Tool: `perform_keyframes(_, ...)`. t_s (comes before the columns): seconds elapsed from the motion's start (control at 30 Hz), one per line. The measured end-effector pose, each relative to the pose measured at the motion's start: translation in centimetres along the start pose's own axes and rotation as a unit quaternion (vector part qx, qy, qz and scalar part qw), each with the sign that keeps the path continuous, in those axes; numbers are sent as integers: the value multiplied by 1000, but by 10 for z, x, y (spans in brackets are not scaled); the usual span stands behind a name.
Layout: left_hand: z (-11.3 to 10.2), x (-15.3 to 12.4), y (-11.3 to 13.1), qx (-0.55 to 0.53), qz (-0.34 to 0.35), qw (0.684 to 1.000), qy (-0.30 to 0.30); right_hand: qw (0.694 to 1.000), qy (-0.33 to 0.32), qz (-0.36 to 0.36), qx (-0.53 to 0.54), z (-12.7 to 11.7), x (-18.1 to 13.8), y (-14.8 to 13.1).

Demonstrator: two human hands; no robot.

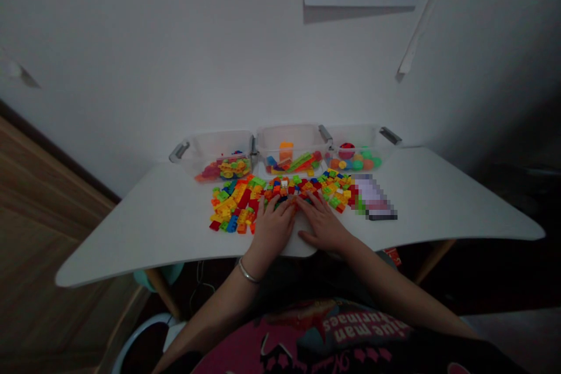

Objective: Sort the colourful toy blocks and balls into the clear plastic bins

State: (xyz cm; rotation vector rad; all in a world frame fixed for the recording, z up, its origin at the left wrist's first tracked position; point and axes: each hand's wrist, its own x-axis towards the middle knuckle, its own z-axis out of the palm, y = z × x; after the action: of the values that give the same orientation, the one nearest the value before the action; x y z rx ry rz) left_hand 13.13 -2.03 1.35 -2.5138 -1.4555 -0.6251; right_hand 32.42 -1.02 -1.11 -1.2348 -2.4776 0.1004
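Observation:
Toy building bricks (236, 204) in red, yellow, orange, green and blue lie loosely spread on the white table (144, 216). My left hand (274, 226) rests at the near edge of the pile, fingers stretched over the bricks, a silver bangle on its wrist. Beside it my right hand (324, 226) lies palm down with fingers apart and thumb spread, its fingertips among the bricks. The two hands' fingertips almost meet at the middle of the pile. What lies under the fingers is hidden, and neither hand visibly grips a brick.
Behind the pile, three clear boxes stand along the wall: a left box (201, 146) with colourful pieces, a middle box (269, 135) with long pieces and an orange block, a right box (363, 135) with balls. A pixelated flat object (374, 198) lies right of the bricks.

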Motion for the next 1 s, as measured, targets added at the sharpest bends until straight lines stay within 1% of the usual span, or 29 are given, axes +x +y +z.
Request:
perform_keyframes(0.13, 7, -1, -1, 8, 19, 1000, -2, 1000, -3, 9, 2, 1, 2, 0)
perform_keyframes(0.27, 9, -1, -1, 9, 1, 1000, 6, 1000, -13, 9, -9, 2, 2, 0)
perform_keyframes(0.33, 7, 0, 0, 7, -6, 1000, 8, 1000, 4, 7, -6, 2, 1, 0)
perform_keyframes(0.5, 4, 1, 1, 5, -8, 1000, 2, 997, 80, 10, 9, -1, -2, -3)
perform_keyframes(0.6, 4, 1, 1, 7, -12, 1000, -3, 994, 109, 2, 22, -2, -4, -3)
perform_keyframes(0.7, 4, 3, 0, 9, -13, 1000, -12, 992, 121, 7, 35, -2, -4, 0)
perform_keyframes(0.87, 3, 8, -3, 14, 11, 999, -40, 991, 124, 24, 44, -2, -4, 0)
perform_keyframes(0.93, 2, 9, -3, 14, 11, 999, -35, 991, 125, 24, 41, -1, -4, 0)
perform_keyframes(1.0, -1, 9, -2, 12, 4, 1000, -15, 991, 129, 16, 39, 0, -4, 0)
